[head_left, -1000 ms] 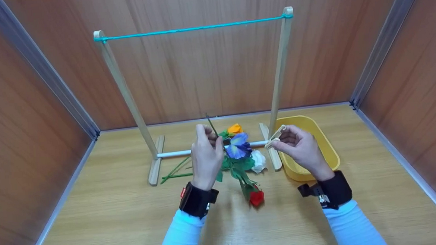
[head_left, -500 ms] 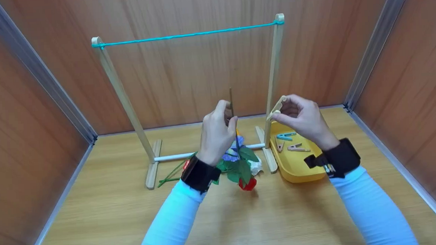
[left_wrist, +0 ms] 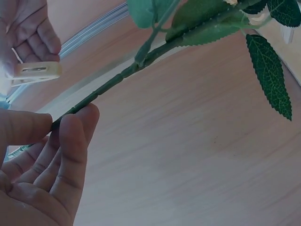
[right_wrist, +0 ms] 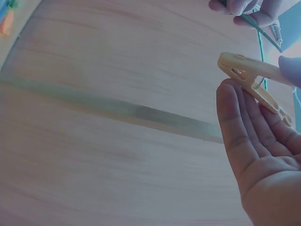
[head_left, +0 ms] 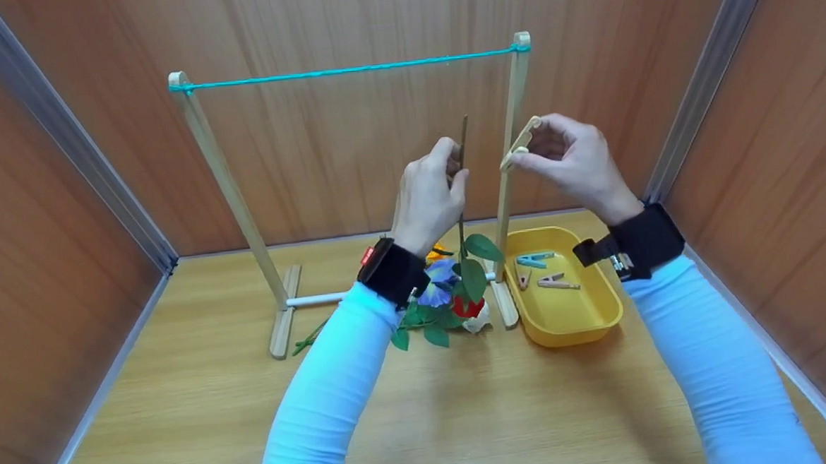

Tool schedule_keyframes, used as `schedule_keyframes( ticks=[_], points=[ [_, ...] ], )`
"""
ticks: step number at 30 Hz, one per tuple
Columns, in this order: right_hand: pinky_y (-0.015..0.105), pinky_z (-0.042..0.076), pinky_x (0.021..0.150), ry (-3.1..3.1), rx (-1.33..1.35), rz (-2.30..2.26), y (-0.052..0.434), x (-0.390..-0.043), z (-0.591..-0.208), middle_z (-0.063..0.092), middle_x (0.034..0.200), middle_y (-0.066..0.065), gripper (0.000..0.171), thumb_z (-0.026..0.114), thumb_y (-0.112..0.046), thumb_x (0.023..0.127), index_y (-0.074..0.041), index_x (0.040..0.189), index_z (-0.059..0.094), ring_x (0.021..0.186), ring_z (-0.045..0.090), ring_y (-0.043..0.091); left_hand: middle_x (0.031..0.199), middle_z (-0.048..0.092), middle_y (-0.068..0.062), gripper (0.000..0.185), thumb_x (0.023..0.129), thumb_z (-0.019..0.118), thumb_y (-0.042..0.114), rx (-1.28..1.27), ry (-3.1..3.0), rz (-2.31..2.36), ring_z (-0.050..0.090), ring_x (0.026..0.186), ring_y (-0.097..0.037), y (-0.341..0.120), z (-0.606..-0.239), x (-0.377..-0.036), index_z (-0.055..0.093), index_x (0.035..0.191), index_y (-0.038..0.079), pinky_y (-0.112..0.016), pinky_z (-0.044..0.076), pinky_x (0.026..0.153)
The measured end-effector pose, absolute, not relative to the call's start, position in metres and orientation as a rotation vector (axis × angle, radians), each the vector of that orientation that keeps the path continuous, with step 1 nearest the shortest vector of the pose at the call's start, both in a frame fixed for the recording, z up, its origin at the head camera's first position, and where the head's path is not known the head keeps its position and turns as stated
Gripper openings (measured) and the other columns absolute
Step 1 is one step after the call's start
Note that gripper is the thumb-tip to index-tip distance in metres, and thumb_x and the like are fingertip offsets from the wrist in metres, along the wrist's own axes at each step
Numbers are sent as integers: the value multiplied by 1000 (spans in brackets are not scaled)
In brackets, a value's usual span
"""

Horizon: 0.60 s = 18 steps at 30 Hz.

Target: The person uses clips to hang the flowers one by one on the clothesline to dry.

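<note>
The slim plastic clothespin point(right_wrist: 254, 68) is cream-yellow; the thin stem point(left_wrist: 108, 86) is dark green, the serrated leaves point(left_wrist: 269, 70) green with pale netted veins. The round cloth bloom point(head_left: 466, 310) is red, the broad-petalled bloom point(head_left: 434, 291) violet-blue. The rectangular plastic tray point(head_left: 567, 331) is yellow, the thin cord point(head_left: 348, 70) turquoise, the long sleeves point(head_left: 316, 400) light blue, the wooden wall point(head_left: 332, 165) reddish brown with darker grain.

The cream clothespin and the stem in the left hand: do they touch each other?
Apart. The head view shows a strip of wooden wall between the clothespin, pinched by the right hand, and the stem, held by the left hand.
</note>
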State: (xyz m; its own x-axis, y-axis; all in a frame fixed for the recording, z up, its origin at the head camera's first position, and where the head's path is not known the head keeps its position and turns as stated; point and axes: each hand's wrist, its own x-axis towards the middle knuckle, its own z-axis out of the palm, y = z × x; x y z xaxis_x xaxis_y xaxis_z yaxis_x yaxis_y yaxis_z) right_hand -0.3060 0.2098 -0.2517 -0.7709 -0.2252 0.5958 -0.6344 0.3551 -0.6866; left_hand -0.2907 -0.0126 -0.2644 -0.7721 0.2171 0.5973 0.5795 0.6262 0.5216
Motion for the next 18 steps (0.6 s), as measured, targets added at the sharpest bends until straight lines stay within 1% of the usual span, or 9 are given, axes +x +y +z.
schedule_keyframes(
  ticks=[4,8,10,15,18],
  points=[
    [18,54,84,-2204,738,1379,209,-313,-235,70,99,-2,28,77,-11,94,4,115,68,91,68,10,102,73,-12,12,104,61,8,-632,-2370,-980,68,86,-23,-9,-255,-299,61,113,1,-27,56,76],
    [16,54,82,-2195,715,1387,212,-320,-218,71,98,-4,28,76,-11,94,3,117,67,88,69,8,100,73,-12,11,104,61,10,-619,-2374,-960,67,83,-24,-7,-247,-306,62,110,0,-28,55,74],
    [16,55,79,-2186,706,1426,213,-323,-209,72,97,-4,27,75,-10,94,1,117,67,87,71,8,100,72,-12,12,104,61,11,-602,-2379,-963,67,83,-24,-6,-244,-310,63,110,0,-27,54,74],
    [19,58,72,-2104,701,1582,211,-333,-186,72,91,-1,22,76,-2,91,-1,111,66,80,72,11,101,72,-12,10,104,62,11,-544,-2422,-974,67,85,-23,-3,-238,-319,64,109,2,-27,54,74],
    [20,58,71,-2070,704,1600,210,-339,-175,71,89,0,21,76,1,89,-1,108,66,78,71,12,102,73,-11,8,103,62,10,-513,-2454,-978,67,86,-22,0,-236,-326,64,108,4,-28,54,75]
  ],
)
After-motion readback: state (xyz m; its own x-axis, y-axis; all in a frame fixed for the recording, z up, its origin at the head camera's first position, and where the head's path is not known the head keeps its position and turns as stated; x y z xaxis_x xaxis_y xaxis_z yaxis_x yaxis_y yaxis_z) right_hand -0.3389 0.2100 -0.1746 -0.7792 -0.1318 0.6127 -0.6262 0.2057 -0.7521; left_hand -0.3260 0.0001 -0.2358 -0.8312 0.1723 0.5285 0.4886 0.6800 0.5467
